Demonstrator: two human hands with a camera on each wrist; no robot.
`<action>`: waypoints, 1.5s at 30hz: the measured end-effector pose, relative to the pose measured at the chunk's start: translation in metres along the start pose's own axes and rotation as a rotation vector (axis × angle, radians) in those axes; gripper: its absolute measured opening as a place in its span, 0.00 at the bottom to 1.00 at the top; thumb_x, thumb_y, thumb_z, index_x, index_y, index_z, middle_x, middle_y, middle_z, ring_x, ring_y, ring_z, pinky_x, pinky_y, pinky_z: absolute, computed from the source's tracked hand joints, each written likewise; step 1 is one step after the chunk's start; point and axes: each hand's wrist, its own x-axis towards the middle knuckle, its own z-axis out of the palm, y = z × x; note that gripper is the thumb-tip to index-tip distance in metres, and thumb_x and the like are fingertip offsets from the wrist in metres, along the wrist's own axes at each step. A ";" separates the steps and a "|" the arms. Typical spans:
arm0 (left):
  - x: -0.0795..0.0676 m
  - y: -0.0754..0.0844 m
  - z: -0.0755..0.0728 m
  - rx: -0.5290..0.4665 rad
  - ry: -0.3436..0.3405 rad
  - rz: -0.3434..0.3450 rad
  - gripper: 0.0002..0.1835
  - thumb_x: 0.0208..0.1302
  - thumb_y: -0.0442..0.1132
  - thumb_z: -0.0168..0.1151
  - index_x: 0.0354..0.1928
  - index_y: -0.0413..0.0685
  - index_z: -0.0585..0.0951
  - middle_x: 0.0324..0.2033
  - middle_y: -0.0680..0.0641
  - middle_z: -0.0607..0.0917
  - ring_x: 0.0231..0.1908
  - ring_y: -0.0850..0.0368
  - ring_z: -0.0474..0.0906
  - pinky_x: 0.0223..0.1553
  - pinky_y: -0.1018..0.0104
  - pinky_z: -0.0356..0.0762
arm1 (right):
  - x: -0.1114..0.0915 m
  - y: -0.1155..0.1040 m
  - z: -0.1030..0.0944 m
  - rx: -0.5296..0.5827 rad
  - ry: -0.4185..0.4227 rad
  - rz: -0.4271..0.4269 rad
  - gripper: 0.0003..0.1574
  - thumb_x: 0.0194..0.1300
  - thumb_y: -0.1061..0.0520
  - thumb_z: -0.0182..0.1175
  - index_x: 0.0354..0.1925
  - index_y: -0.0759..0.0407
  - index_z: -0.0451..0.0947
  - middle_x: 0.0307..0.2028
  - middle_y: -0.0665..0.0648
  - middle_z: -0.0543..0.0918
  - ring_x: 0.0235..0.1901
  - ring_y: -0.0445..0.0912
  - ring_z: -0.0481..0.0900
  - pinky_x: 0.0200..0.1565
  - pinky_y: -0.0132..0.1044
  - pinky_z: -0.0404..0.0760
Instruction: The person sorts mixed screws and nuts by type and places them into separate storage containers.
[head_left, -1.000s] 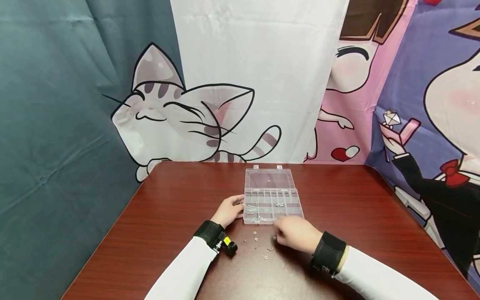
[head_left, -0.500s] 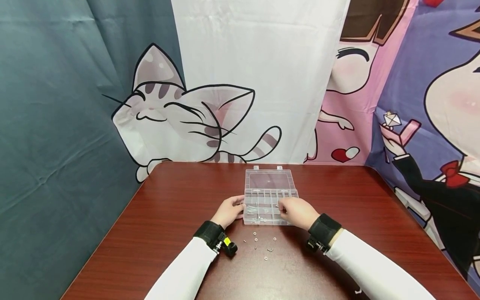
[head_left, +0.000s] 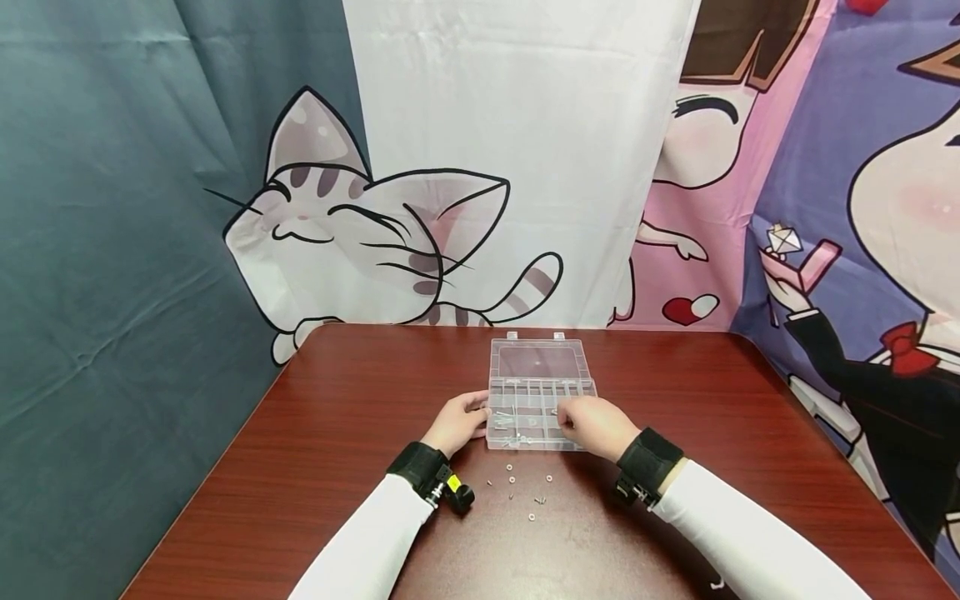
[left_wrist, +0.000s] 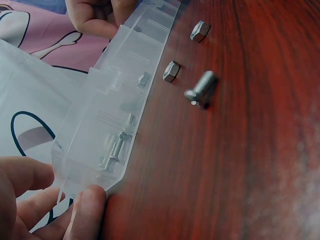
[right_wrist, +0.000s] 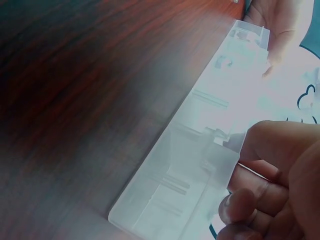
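Observation:
A clear plastic compartment box (head_left: pixel 525 444) lies on the table with its lid (head_left: pixel 538 360) folded back. My left hand (head_left: pixel 453 425) grips the box's left end, thumb and fingers around the corner in the left wrist view. My right hand (head_left: pixel 597 425) is over the right-hand compartments with curled fingers (right_wrist: pixel 272 145); its fingertips are partly hidden behind the box wall, and I cannot tell whether they hold anything. Several bolts (left_wrist: pixel 117 147) show through the front wall at the left end. On the table in front are a bolt (left_wrist: pixel 202 89) and hex nuts (left_wrist: pixel 171 71).
The reddish-brown wooden table (head_left: pixel 360 367) extends around the box. More small nuts and screws are scattered nearer me, including a nut (head_left: pixel 532 517). Printed cartoon curtains (head_left: pixel 525 125) hang behind the table. Each wrist wears a black band (head_left: pixel 651 465).
My right hand has moved from the table in front of the box, up and forward, to over its right-hand compartments, and has stayed there since. The left hand keeps its hold.

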 end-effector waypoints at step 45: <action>0.008 -0.008 0.002 -0.011 0.002 -0.001 0.25 0.72 0.29 0.52 0.68 0.27 0.66 0.61 0.26 0.73 0.55 0.36 0.77 0.47 0.56 0.84 | -0.066 -0.054 -0.006 0.053 0.032 -0.130 0.04 0.57 0.58 0.69 0.29 0.48 0.84 0.28 0.41 0.79 0.27 0.31 0.71 0.28 0.27 0.75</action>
